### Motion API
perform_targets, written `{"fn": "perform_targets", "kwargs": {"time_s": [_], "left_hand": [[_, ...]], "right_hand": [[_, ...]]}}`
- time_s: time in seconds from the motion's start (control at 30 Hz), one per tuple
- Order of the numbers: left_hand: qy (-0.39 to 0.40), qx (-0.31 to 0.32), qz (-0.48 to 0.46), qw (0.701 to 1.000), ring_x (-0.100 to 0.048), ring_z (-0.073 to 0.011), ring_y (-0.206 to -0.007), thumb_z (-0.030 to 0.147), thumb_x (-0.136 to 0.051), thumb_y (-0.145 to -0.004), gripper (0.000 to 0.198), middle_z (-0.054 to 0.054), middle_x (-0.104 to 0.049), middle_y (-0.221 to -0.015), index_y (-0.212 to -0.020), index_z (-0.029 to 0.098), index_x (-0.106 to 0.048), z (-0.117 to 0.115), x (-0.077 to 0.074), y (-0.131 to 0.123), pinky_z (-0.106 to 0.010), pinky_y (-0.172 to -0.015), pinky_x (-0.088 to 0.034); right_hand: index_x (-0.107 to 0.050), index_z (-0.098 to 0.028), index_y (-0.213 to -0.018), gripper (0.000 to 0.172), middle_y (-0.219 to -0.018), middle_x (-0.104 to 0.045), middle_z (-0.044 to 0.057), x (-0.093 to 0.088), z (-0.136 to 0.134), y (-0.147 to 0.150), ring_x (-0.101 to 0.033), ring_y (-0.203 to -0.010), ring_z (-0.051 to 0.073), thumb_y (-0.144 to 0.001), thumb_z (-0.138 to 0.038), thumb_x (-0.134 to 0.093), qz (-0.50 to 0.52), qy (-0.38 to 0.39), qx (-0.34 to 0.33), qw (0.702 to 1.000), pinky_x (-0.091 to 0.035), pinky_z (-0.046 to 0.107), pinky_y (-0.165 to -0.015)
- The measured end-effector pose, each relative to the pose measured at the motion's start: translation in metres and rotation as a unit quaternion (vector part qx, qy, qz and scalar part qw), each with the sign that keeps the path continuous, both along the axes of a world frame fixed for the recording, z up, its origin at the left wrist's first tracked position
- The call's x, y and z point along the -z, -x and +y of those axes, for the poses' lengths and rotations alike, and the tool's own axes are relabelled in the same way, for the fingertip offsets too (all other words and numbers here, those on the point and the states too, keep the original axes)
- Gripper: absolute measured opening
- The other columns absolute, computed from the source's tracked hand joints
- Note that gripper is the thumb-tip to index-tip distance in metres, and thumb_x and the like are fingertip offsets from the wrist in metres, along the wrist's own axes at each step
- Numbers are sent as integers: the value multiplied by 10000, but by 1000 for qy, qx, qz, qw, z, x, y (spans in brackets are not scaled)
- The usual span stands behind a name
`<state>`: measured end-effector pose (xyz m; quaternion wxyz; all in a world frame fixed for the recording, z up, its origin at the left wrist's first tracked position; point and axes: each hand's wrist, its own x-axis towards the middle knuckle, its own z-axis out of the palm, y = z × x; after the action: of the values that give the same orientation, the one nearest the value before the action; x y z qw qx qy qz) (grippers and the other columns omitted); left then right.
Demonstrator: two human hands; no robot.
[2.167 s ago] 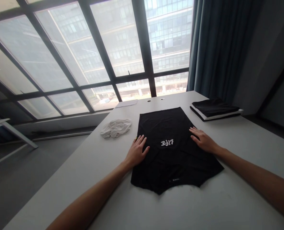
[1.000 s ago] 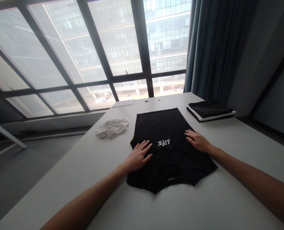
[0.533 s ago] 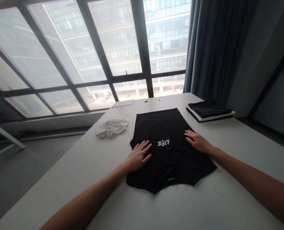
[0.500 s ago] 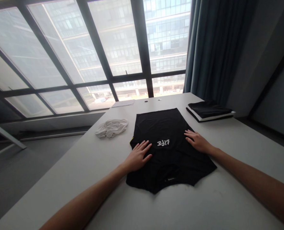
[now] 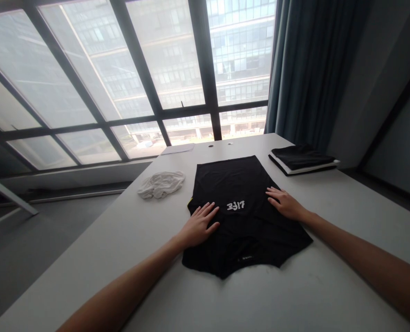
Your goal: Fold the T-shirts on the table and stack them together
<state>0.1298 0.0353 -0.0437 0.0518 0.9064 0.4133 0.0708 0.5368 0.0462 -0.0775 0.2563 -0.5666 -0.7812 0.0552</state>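
A black T-shirt (image 5: 232, 180) lies spread flat on the white table, its neckline toward me and its hem toward the window. White lettering on it appears upside down from here. My left hand (image 5: 198, 223) rests flat on the shirt's left side, fingers apart, just left of the lettering. On the right edge of the shirt lies my right hand (image 5: 285, 203), also open with fingers stretched toward the middle. Neither hand grips the cloth. The inside of the collar shows a small pale print.
A crumpled white cloth (image 5: 161, 184) lies left of the shirt. Folded black and white garments (image 5: 303, 159) are stacked at the right back of the white table (image 5: 149, 276). Sheets of paper (image 5: 178, 149) lie at the far left corner. A dark curtain (image 5: 305, 69) hangs beside the window.
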Motion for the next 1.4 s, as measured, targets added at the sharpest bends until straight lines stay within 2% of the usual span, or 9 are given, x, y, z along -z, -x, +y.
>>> {"fn": "perform_targets", "kwargs": {"time_s": [0.13, 0.2, 0.37, 0.47, 0.57, 0.73, 0.93, 1.17, 1.4], "left_hand": [[12, 0, -13, 1000, -180, -252, -1542, 605, -389, -1016, 656, -36, -261, -1654, -1577, 266, -341, -2, -4, 0, -487, -1254, -167], [21, -4, -42, 999, -234, -245, -1529, 585, -406, -1015, 649, -43, -293, -1643, -1569, 251, -359, -2, -8, 0, -473, -1255, -187], [-21, -67, -140, 988, -374, -219, -1470, 478, -382, -1031, 538, -41, -432, -1577, -1504, 237, -466, 6, -11, 3, -427, -1241, -262], [-45, -87, -102, 990, -300, -255, -1505, 454, -418, -1014, 557, -72, -398, -1595, -1508, 198, -462, 12, -5, 6, -483, -1245, -219], [-21, -97, -35, 994, -216, -301, -1529, 470, -452, -1000, 600, -97, -319, -1628, -1530, 190, -432, 15, 4, 7, -549, -1232, -194], [-18, -97, -1, 995, -182, -301, -1536, 480, -441, -1008, 599, -100, -275, -1643, -1540, 206, -420, 17, 9, 7, -543, -1231, -192], [-24, -96, -7, 995, -200, -303, -1532, 482, -459, -1004, 594, -98, -295, -1637, -1531, 209, -436, 16, 9, 8, -543, -1231, -198], [-51, -58, -78, 994, -282, -247, -1512, 480, -412, -1031, 541, -59, -359, -1616, -1505, 228, -473, 6, -7, 2, -479, -1248, -199], [5, -21, -2, 1000, -145, -291, -1545, 613, -422, -1005, 635, -31, -221, -1663, -1564, 318, -363, 4, -1, 1, -548, -1238, -162]], "right_hand": [[-636, -191, -1356, 452, -1494, -523, 121, 1, 0, 0, -414, -1439, 303, -1009, -391, -426, -2, -4, -3, 1000, -306, 558, -1193], [-639, -190, -1353, 451, -1489, -528, 124, 1, 1, 0, -421, -1434, 306, -1008, -392, -430, 1, -7, -6, 1000, -314, 561, -1187], [-645, -181, -1347, 444, -1485, -532, 131, 2, 1, 0, -429, -1427, 319, -998, -374, -450, 6, -8, -4, 1000, -315, 567, -1184], [-647, -197, -1345, 434, -1483, -537, 120, 3, 2, -1, -425, -1430, 320, -995, -374, -460, 12, -8, -4, 1000, -308, 569, -1188], [-646, -207, -1346, 431, -1484, -538, 112, 4, 2, -1, -421, -1433, 313, -994, -375, -462, 12, -10, -2, 1000, -310, 560, -1190], [-648, -197, -1344, 438, -1480, -540, 119, 5, 3, -2, -429, -1428, 316, -993, -377, -458, 12, -14, -5, 1000, -316, 561, -1186], [-634, -174, -1361, 456, -1487, -529, 132, 4, 3, -2, -420, -1434, 315, -997, -379, -452, 0, -6, -3, 1000, -303, 561, -1191], [-638, -175, -1357, 455, -1483, -534, 130, 5, 4, -3, -430, -1428, 311, -997, -382, -452, -2, -11, -7, 1000, -317, 552, -1187], [-637, -175, -1358, 453, -1486, -534, 124, 4, 3, -2, -428, -1429, 307, -992, -372, -456, -2, -10, -4, 1000, -320, 534, -1191]]}}
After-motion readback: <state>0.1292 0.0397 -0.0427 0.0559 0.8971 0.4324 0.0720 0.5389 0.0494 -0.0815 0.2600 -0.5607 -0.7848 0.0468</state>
